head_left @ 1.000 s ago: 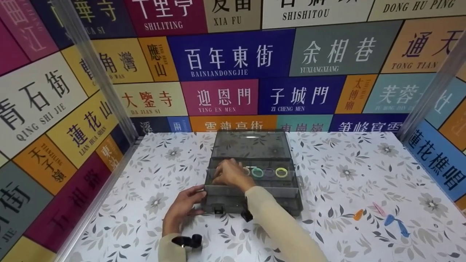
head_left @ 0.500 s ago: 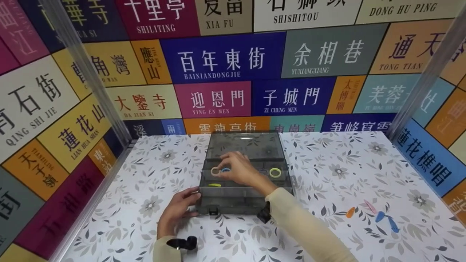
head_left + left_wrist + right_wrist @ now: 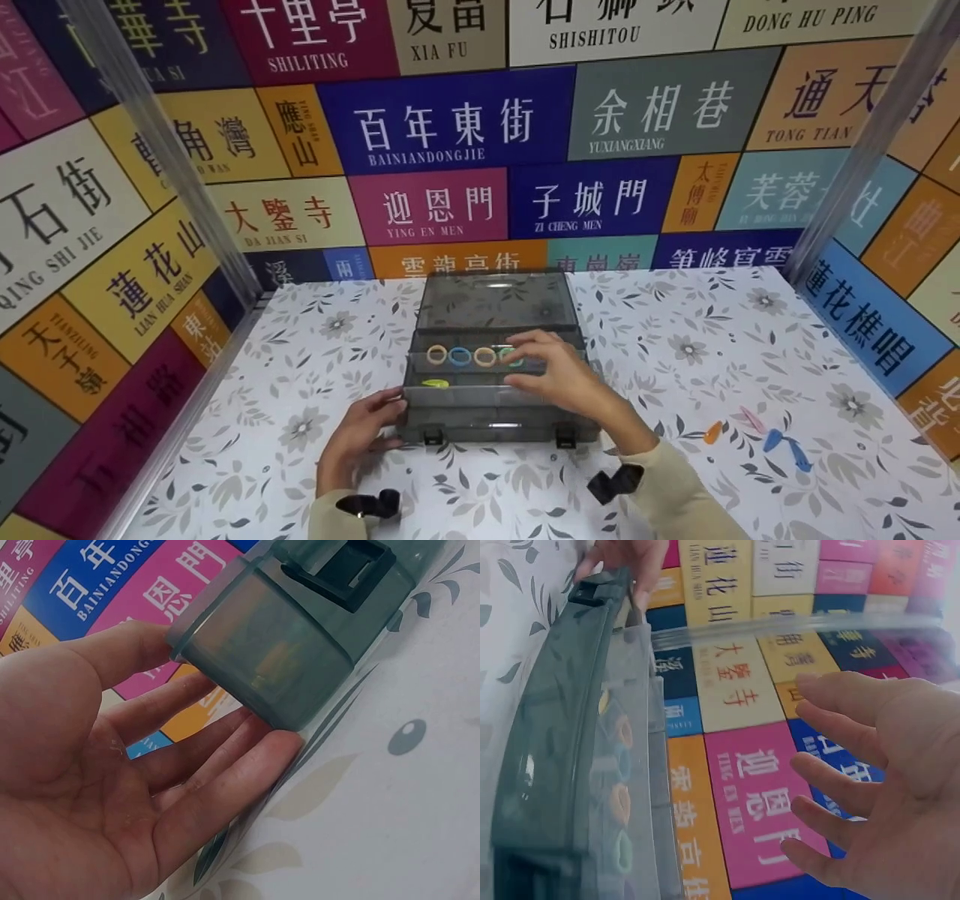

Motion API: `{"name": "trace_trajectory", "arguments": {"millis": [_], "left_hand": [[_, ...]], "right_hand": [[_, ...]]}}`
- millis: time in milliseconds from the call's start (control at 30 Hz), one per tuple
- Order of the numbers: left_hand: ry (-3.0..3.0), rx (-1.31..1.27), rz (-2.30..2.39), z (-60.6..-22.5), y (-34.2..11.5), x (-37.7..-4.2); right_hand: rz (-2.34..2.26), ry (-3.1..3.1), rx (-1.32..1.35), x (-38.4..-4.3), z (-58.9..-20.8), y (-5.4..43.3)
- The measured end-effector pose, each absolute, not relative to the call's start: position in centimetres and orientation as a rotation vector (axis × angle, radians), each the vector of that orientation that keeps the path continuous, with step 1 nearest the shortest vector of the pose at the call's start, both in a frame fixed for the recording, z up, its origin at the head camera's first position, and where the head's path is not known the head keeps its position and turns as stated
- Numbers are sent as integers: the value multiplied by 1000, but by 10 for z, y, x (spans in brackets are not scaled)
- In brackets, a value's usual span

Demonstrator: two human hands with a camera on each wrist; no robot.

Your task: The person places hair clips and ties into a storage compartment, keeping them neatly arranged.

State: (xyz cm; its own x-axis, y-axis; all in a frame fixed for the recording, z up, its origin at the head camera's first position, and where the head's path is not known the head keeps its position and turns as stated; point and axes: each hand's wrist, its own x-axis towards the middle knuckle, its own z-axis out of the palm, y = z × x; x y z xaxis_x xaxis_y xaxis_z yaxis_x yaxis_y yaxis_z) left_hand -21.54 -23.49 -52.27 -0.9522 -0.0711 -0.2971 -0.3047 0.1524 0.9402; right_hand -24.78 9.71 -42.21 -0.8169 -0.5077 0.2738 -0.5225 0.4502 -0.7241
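Observation:
A dark see-through compartment box (image 3: 499, 420) stands on the table in the head view, its lid (image 3: 496, 301) raised at the back. Small coloured rings lie in a row inside, among them a beige ring (image 3: 436, 355), a blue ring (image 3: 460, 357) and a peach ring (image 3: 485, 357). A yellow-green piece (image 3: 435, 383) lies in front of them at the left. My right hand (image 3: 566, 379) hovers over the box's right part, fingers spread, with nothing seen in its grasp; it partly hides a green ring (image 3: 511, 357). My left hand (image 3: 364, 427) touches the box's left end with fairly straight fingers.
On the table to the right lie a small orange piece (image 3: 713, 433), a pink piece (image 3: 751, 420) and blue pieces (image 3: 786, 448). Behind the flowered tabletop (image 3: 300, 360) rises a wall of coloured signs (image 3: 427, 202). Clear posts stand at the corners.
My right hand has moved from the box's left side to its right and lifted, uncovering the left rings and the yellow-green piece. My left hand stays at the left end. The head view shifts slightly.

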Motion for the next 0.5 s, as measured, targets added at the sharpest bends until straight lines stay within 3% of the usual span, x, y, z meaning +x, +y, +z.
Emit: {"name": "trace_trajectory", "arguments": {"millis": [500], "left_hand": [[2257,-388,1866,-521,-234,-216]], "right_hand": [[1324,-2601,555,-239,-460,204]]}}
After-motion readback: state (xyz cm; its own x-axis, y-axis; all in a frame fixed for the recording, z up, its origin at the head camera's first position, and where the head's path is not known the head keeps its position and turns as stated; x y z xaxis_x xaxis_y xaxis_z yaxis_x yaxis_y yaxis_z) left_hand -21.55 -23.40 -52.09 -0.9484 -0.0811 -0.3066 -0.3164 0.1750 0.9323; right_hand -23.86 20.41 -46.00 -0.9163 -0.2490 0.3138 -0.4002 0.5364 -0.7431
